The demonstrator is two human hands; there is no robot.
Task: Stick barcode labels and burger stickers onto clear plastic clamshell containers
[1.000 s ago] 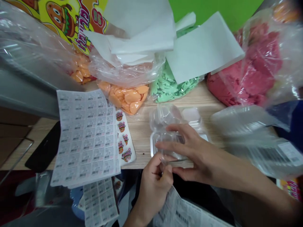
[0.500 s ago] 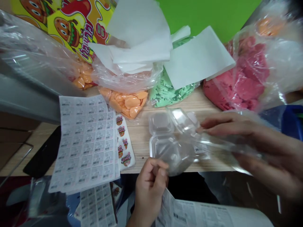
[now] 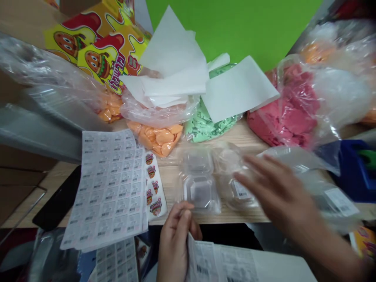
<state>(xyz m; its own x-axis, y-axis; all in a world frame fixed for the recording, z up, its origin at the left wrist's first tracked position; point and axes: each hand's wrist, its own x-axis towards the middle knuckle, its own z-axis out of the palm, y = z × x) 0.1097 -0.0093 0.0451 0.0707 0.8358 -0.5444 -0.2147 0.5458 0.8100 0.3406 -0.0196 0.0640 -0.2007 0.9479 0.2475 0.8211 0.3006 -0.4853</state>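
My left hand (image 3: 179, 239) is closed at the table's front edge, pinching the corner of a sheet of barcode labels (image 3: 235, 266). Over the table to the right, my right hand (image 3: 282, 192) is blurred, with fingers stretched apart and nothing visible in it. Just beyond my left fingers lies an open clear plastic clamshell container (image 3: 202, 192). Another clear container (image 3: 229, 156), with a barcode label (image 3: 242, 190) on it, sits to its right, partly behind my right fingertips. Further right is a clear container with a white label (image 3: 340, 201), partly covered by my right hand and wrist.
Sheets of barcode labels (image 3: 108, 188) overlap a sheet of burger stickers (image 3: 154, 199), beside a black phone (image 3: 58, 199). Behind are bags of orange (image 3: 161, 137), green (image 3: 202, 127) and pink pieces (image 3: 290, 113), with white papers (image 3: 237, 88) on top. A blue bin (image 3: 352, 168) stands right.
My right hand has let go of the clear container it held. Two clear containers now lie side by side. The left hand keeps its pinch on the label sheet; the view has shifted slightly.
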